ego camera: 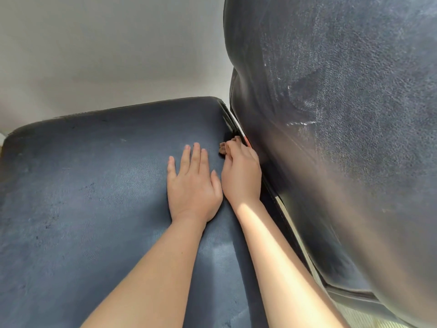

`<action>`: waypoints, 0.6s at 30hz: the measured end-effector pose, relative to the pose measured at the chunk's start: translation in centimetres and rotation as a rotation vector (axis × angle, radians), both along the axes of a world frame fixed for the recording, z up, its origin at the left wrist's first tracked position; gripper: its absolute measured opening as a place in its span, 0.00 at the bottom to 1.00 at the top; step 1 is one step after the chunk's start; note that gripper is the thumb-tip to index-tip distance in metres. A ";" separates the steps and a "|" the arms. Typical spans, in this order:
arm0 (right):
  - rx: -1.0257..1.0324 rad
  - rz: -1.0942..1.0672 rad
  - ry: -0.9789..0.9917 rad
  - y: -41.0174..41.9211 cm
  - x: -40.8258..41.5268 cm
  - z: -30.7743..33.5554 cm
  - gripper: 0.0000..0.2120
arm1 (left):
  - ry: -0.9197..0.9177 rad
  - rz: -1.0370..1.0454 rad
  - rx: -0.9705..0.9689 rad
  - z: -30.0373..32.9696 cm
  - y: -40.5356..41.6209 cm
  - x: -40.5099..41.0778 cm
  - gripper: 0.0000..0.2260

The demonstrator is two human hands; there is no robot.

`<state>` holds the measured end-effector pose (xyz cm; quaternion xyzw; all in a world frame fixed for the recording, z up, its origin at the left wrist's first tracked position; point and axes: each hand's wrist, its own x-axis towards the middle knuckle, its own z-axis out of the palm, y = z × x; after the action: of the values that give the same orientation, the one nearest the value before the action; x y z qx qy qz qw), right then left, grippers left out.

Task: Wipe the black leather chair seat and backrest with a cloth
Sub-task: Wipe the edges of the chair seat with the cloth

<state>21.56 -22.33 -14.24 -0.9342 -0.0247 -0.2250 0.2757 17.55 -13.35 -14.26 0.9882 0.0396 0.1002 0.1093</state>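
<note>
The black leather chair seat (94, 185) fills the lower left, worn and scuffed. Its backrest (343, 114) rises on the right, with wet streaks on the leather. My left hand (192, 183) lies flat on the seat, fingers straight. Just to its right, my right hand (241, 174) grips a small brown cloth (223, 147) and presses it into the crease where seat meets backrest. Only a bit of the cloth shows past my fingers.
A pale wall or floor (106, 55) lies beyond the seat's far edge. A narrow gap (283, 209) runs between seat and backrest, down to the lower right.
</note>
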 end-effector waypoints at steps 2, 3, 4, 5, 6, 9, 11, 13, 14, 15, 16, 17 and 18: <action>-0.002 -0.005 0.019 0.1 0.5 -0.1 0.08 | 0.010 -0.003 0.001 0.0 0.0 0.0 0.27; -0.005 -0.009 0.023 0.3 0.8 -0.2 0.08 | 0.027 -0.004 -0.002 0.0 0.0 0.1 0.27; -0.008 -0.012 0.022 0.4 1.2 -0.2 0.08 | 0.042 -0.002 -0.001 0.0 0.1 0.1 0.28; -0.005 -0.016 0.023 0.5 1.6 -0.2 0.08 | 0.049 0.001 0.004 -0.1 0.1 0.1 0.29; 0.004 -0.018 0.028 0.6 2.1 -0.1 0.08 | 0.054 0.001 0.010 0.0 0.0 0.1 0.29; 0.038 0.001 0.072 0.2 3.5 0.2 0.10 | 0.075 -0.010 0.014 0.4 0.2 0.4 0.29; 0.059 0.023 0.108 -0.2 4.3 0.3 0.09 | 0.101 -0.034 0.016 0.5 0.5 0.7 0.32; 0.054 0.025 0.139 -0.3 4.8 0.4 0.09 | 0.114 -0.050 0.016 0.6 0.7 1.0 0.34; 0.046 0.023 0.152 -0.3 5.0 0.4 0.09 | 0.121 -0.055 0.018 0.7 0.8 1.2 0.35; 0.037 0.024 0.166 -0.3 5.2 0.4 0.09 | 0.127 -0.061 0.021 0.7 0.8 1.3 0.35; 0.028 0.025 0.180 -0.3 5.4 0.5 0.09 | 0.127 -0.071 0.024 0.8 1.0 1.3 0.35; 0.028 0.027 0.193 -0.3 5.5 0.5 0.09 | 0.124 -0.084 0.028 0.8 1.2 1.4 0.35; 0.037 0.030 0.205 -0.3 5.4 0.6 0.09 | 0.120 -0.095 0.032 0.9 1.5 1.4 0.35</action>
<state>27.01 -22.68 -13.60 -0.9466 -0.0063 -0.1246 0.2972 18.96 -11.89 -13.33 0.9947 -0.0025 0.0361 0.0957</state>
